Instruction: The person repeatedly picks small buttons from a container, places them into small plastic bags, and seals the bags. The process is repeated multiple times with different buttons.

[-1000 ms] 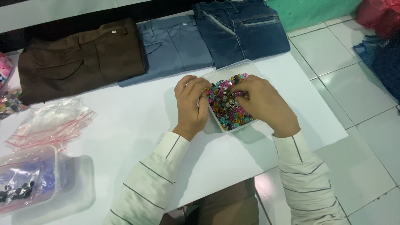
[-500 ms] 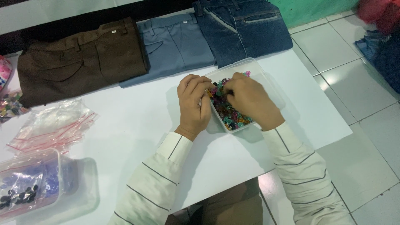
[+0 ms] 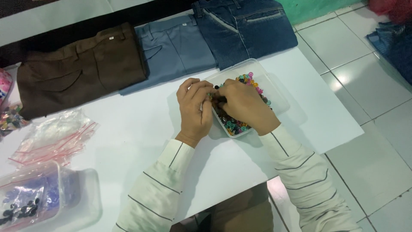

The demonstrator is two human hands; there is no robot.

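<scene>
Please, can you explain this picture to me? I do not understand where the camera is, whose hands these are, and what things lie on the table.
The camera sits on a person's head and looks down, so both hands belong to that person. The left hand and right hand meet over a clear plastic tray filled with small colourful beads. The fingers pinch something small and dark; what it is cannot be told. On the white table lie three folded trousers: brown, grey-blue and dark blue denim. At the left are small clear bags and another clear container.
</scene>
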